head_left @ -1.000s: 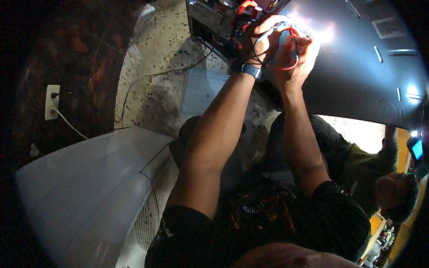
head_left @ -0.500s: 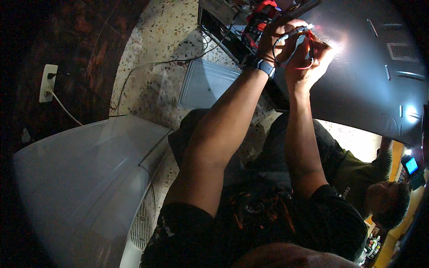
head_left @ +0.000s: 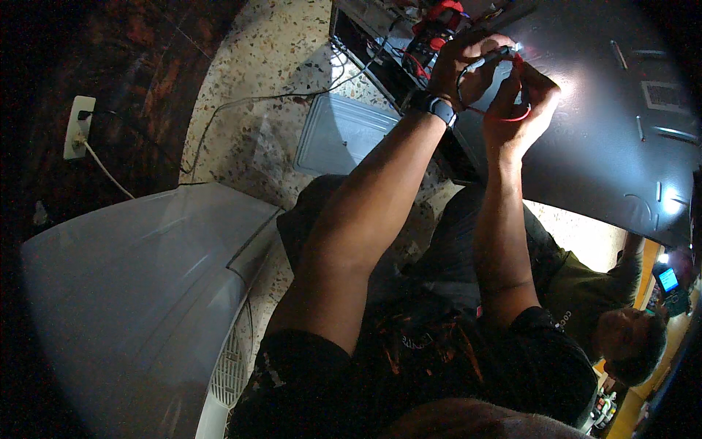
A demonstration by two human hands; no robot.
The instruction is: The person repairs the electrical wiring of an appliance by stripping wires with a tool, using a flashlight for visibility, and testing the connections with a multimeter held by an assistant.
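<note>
The left hand [head_left: 462,69] is closed on a slim black pen-shaped probe [head_left: 499,53], and the right hand [head_left: 528,104], just beside it, pinches a thin red probe [head_left: 518,61]. Both probes converge before a broad dark metal panel [head_left: 592,146]; whether their tips touch cannot be told.

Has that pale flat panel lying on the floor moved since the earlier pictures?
No. The pale flat panel keeps its spot on the speckled floor beside the dark cabinet; only the whole view has shifted and turned slightly.
</note>
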